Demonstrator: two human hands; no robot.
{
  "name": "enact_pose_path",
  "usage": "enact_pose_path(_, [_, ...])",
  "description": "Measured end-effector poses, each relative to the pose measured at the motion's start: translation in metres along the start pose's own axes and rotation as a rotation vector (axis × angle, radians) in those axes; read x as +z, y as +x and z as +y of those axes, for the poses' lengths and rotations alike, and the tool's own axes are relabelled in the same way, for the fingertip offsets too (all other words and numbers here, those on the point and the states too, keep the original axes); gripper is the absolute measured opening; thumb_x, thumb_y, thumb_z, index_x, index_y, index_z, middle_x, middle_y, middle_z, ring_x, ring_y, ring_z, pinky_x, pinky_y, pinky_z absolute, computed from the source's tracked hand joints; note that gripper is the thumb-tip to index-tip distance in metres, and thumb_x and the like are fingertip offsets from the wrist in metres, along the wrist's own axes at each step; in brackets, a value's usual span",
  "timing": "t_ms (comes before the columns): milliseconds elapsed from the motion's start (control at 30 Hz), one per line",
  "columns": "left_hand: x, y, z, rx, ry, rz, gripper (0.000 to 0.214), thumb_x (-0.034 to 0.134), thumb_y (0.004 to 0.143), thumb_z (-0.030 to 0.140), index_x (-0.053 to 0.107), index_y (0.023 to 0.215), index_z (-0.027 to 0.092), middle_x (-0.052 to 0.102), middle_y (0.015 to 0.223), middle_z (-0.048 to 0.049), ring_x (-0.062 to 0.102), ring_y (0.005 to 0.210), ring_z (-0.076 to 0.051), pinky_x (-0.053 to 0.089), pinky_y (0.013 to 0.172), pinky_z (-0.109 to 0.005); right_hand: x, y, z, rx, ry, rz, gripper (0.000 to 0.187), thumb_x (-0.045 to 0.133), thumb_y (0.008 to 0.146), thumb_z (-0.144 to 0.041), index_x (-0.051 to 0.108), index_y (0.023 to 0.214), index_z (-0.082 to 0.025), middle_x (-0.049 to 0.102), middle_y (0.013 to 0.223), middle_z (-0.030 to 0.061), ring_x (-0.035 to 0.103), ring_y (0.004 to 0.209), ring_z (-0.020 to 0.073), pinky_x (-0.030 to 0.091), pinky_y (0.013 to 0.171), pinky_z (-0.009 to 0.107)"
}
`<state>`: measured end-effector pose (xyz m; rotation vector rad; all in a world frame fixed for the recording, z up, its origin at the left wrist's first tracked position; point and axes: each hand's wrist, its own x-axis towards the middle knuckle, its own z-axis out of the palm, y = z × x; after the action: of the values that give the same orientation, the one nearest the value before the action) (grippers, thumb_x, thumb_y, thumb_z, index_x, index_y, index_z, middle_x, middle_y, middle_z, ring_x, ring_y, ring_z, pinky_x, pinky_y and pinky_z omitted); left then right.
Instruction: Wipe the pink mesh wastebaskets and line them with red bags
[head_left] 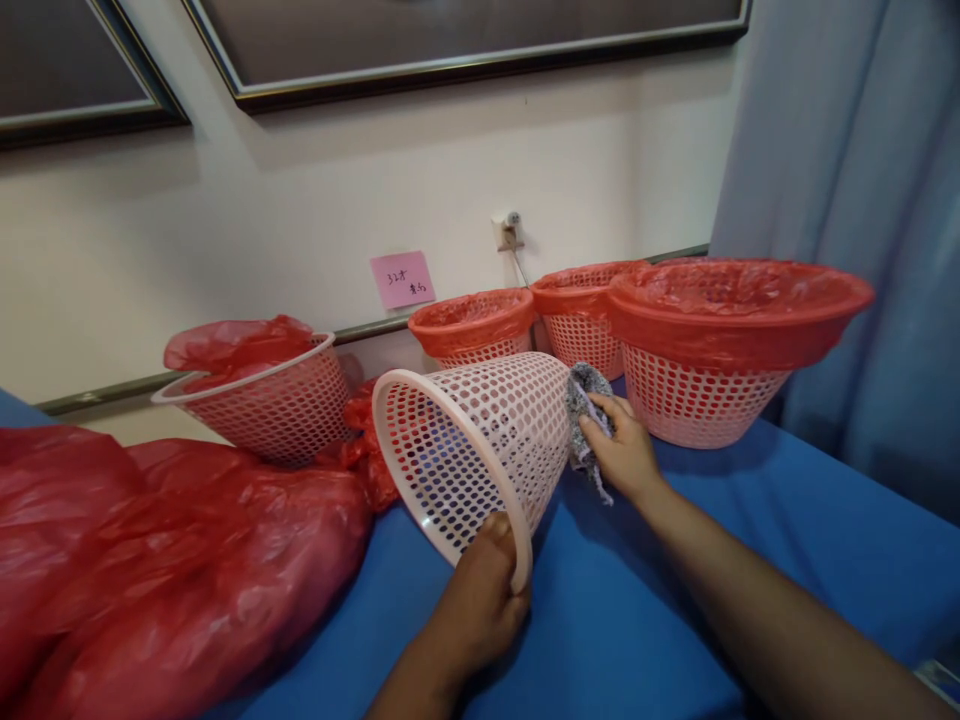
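A pale pink perforated plastic wastebasket (517,410) lies tilted on its side, its open mouth facing left toward me. My left hand (491,590) is closed on the lower part of its rim. At the basket's base, my right hand (619,445) grips a grey cleaning cloth (586,410) and presses it against the bottom end. Part of the cloth hangs below the fingers. The far side of the base is hidden by the basket and the cloth.
Behind stand three baskets with red liners: a small one (472,325), another (581,320) and a large one (705,390). At left are a tilted basket (285,410) and a heap of red plastic bags (187,570) on the blue tabletop (600,620). A wall socket (508,233) holds a plug.
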<state>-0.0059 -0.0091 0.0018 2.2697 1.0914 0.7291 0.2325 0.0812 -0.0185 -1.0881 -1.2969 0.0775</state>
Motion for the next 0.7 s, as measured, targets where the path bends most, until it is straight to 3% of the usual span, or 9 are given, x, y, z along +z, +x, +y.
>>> enact_pose_path(67, [0.0, 0.002, 0.003, -0.004, 0.088, -0.075, 0.064, 0.061, 0.072, 0.007, 0.064, 0.135, 0.021, 0.065, 0.134, -0.0125, 0.058, 0.125, -0.033, 0.039, 0.118, -0.055, -0.009, -0.012, -0.026, -0.149, 0.052, -0.053, 0.031, 0.06, 0.092, -0.025, 0.067, 0.122, -0.027, 0.059, 0.13, 0.0117, 0.064, 0.116, 0.0281, 0.057, 0.099, 0.05])
enact_pose_path(133, [0.0, 0.003, 0.008, -0.012, 0.094, -0.079, 0.061, 0.061, 0.074, 0.008, 0.065, 0.133, 0.022, 0.066, 0.134, -0.011, 0.059, 0.123, -0.032, 0.043, 0.116, -0.051, -0.019, -0.029, -0.057, -0.369, 0.138, -0.192, 0.037, 0.061, 0.09, -0.02, 0.064, 0.126, -0.026, 0.048, 0.145, 0.012, 0.06, 0.124, 0.0283, 0.056, 0.1, 0.047])
enact_pose_path(200, [0.0, 0.001, 0.013, -0.016, -0.019, -0.087, 0.056, 0.062, 0.079, 0.012, 0.064, 0.135, 0.022, 0.066, 0.135, -0.0108, 0.062, 0.122, -0.03, 0.047, 0.112, -0.046, -0.028, -0.041, -0.081, -0.531, 0.235, -0.293, 0.039, 0.06, 0.088, -0.017, 0.064, 0.126, -0.023, 0.046, 0.146, 0.0129, 0.061, 0.121, 0.0274, 0.057, 0.097, 0.043])
enact_pose_path(267, [0.001, -0.004, 0.015, -0.039, -0.182, -0.101, 0.05, 0.063, 0.085, 0.018, 0.063, 0.135, 0.02, 0.068, 0.133, -0.0113, 0.065, 0.119, -0.029, 0.051, 0.108, -0.043, -0.033, -0.046, -0.091, -0.605, 0.29, -0.335, 0.039, 0.06, 0.085, -0.016, 0.064, 0.123, -0.021, 0.047, 0.142, 0.0141, 0.062, 0.115, 0.0263, 0.058, 0.093, 0.042])
enact_pose_path(333, [0.002, -0.011, 0.01, -0.094, -0.318, -0.033, 0.047, 0.066, 0.088, 0.028, 0.064, 0.133, 0.019, 0.071, 0.128, -0.0114, 0.066, 0.117, -0.029, 0.052, 0.108, -0.043, -0.033, -0.044, -0.092, -0.62, 0.299, -0.366, 0.038, 0.06, 0.083, -0.016, 0.065, 0.12, -0.02, 0.05, 0.138, 0.0139, 0.063, 0.108, 0.025, 0.059, 0.09, 0.041])
enact_pose_path(467, [0.005, -0.022, -0.006, -0.15, -0.458, 0.234, 0.052, 0.07, 0.088, 0.048, 0.064, 0.132, 0.02, 0.071, 0.127, -0.0113, 0.063, 0.124, -0.031, 0.048, 0.113, -0.046, -0.03, -0.039, -0.088, -0.646, 0.301, -0.452, 0.046, 0.059, 0.079, -0.015, 0.065, 0.123, -0.023, 0.054, 0.134, 0.0125, 0.065, 0.102, 0.0243, 0.06, 0.085, 0.04])
enact_pose_path(533, [0.004, -0.022, -0.009, -0.134, -0.46, 0.259, 0.047, 0.068, 0.09, 0.049, 0.067, 0.128, 0.02, 0.072, 0.127, -0.0116, 0.065, 0.122, -0.03, 0.05, 0.11, -0.046, -0.027, -0.04, -0.086, -0.66, 0.307, -0.465, 0.05, 0.059, 0.077, -0.014, 0.064, 0.126, -0.024, 0.054, 0.134, 0.0124, 0.066, 0.102, 0.0252, 0.061, 0.085, 0.04])
enact_pose_path(600, [0.001, -0.02, -0.006, -0.119, -0.428, 0.247, 0.044, 0.064, 0.094, 0.045, 0.068, 0.128, 0.019, 0.072, 0.128, -0.0126, 0.065, 0.121, -0.03, 0.05, 0.111, -0.047, -0.022, -0.039, -0.077, -0.591, 0.249, -0.402, 0.047, 0.06, 0.081, -0.015, 0.064, 0.126, -0.025, 0.054, 0.138, 0.0126, 0.065, 0.11, 0.0279, 0.06, 0.091, 0.043])
enact_pose_path(700, [-0.003, -0.016, 0.002, -0.077, -0.383, 0.238, 0.047, 0.06, 0.096, 0.037, 0.062, 0.139, 0.019, 0.067, 0.138, -0.0136, 0.06, 0.131, -0.032, 0.042, 0.118, -0.051, -0.012, -0.025, -0.043, -0.279, 0.058, -0.142, 0.034, 0.06, 0.09, -0.021, 0.066, 0.123, -0.024, 0.055, 0.138, 0.0137, 0.062, 0.122, 0.0315, 0.055, 0.102, 0.049])
